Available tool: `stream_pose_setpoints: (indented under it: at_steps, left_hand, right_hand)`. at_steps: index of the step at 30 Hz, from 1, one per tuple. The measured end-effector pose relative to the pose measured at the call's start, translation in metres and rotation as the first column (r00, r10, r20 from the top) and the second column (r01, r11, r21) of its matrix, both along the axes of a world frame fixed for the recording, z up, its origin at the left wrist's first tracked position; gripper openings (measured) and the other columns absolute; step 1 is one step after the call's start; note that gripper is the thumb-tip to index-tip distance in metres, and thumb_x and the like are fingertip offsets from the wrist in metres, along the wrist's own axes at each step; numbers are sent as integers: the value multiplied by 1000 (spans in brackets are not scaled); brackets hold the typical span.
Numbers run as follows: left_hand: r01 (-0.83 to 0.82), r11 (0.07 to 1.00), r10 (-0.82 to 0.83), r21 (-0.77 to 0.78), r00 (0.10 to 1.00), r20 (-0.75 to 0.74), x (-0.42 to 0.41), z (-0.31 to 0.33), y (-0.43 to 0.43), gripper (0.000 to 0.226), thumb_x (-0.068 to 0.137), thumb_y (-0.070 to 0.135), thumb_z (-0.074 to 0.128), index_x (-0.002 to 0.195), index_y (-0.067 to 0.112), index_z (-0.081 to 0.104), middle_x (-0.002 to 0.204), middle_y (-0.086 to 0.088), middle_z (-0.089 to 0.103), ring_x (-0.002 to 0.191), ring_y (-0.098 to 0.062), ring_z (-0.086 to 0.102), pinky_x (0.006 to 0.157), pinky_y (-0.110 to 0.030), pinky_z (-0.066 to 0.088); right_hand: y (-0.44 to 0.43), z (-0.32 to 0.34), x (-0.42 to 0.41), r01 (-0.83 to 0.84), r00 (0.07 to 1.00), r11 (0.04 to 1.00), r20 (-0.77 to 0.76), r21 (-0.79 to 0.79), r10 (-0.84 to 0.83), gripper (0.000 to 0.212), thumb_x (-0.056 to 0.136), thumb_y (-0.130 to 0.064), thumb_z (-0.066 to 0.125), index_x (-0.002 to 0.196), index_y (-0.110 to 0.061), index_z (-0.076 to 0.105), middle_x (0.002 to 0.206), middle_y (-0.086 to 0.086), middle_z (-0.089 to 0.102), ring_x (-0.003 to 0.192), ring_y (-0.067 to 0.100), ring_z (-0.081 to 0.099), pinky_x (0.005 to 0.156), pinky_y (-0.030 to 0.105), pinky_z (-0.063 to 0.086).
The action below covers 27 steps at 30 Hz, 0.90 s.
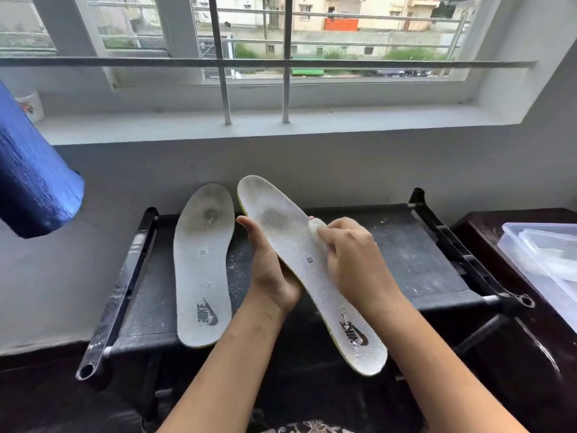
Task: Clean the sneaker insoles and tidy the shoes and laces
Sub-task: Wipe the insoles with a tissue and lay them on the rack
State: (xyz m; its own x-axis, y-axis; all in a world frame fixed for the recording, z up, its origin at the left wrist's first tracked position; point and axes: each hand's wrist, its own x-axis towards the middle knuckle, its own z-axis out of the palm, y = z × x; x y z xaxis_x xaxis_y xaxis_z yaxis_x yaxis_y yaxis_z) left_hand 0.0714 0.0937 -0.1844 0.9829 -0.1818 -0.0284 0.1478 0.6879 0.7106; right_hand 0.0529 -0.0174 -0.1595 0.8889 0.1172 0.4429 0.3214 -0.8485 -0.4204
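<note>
Left hand (271, 270) grips insole (281, 207); right hand (349, 254) pinches cloth (317, 227).

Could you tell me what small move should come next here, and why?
Probably slide the white wipe up onto the grey patch: the right hand holds it just beside that stain, while the left hand supports the insole.

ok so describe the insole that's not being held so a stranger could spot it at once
Below the barred window stands a black fabric rack. On its left lies a white insole, flat, heel logo nearest the camera. Unlike the other insole, held in the left hand while the right hand presses a cloth on it, no hand touches it.
</note>
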Motion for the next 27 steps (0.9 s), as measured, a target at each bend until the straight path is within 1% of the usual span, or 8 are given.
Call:
stream_pose_setpoints:
  at_steps: [5,10,12,14,16,19,23,27]
  left_hand:
    - [50,997,-51,-58,999,-12,3,1,1,118,56,94,14,117,0,53,102,-22,57,103,-34,53,107,-48,31]
    - [-6,997,4,-76,1000,-31,2,2,1,108,59,94,20,114,7,52,99,-12,58,98,-27,56,99,-43,41]
    - [-5,998,4,-60,1000,-29,1,2,1,105,60,93,19,110,7,53,95,-11,59,92,-26,59,90,-40,46]
    - [-25,997,22,-68,999,-49,4,1,2,105,64,90,14,111,6,53,95,-12,59,91,-25,59,87,-36,49]
    - [-33,997,27,-76,997,-77,5,1,2,110,61,93,14,116,5,50,105,-18,54,100,-31,54,99,-40,43]
    - [-87,992,78,-96,992,-98,5,3,1,110,59,93,19,118,5,49,112,-18,48,106,-32,48,108,-44,34]
    - [-138,987,128,-88,986,-110,4,4,4,95,66,90,18,95,8,57,82,-8,59,80,-25,58,84,-38,48]
    - [-129,986,119,-102,988,-93,4,5,4,89,67,88,21,90,9,55,72,-6,61,65,-19,63,67,-29,54]
  right_hand:
    - [40,11,-28,-271,960,948,-21,167,279,36,83,-10,39,92,-7,73,91,6,64,83,21,61,77,29,51]
    - [3,-3,-1,-5,996,999,-89,-52,0,25,85,1,46,89,-10,68,84,4,57,83,29,57,66,33,47]
    - [-1,-1,0,36,998,999,-58,-5,-36,23,88,-2,48,93,-10,69,87,5,59,85,27,57,69,32,46]
    - [12,5,-9,-62,998,994,-21,91,64,23,85,1,52,94,-9,71,89,6,62,84,23,59,74,29,48]
    - [28,7,-19,-226,971,962,-44,156,235,30,79,4,50,93,-8,73,92,6,65,84,18,59,77,22,46]
    - [30,1,-18,-268,952,955,-117,126,283,28,79,4,49,88,-6,73,92,5,65,87,21,61,79,29,49]
    - [1,-6,-4,-51,987,997,-152,-49,43,21,84,3,48,84,-5,68,87,6,60,84,25,59,74,39,51]
    - [7,10,-13,-82,989,987,-110,138,97,24,90,0,51,98,-6,73,95,-1,62,87,12,57,78,7,41]
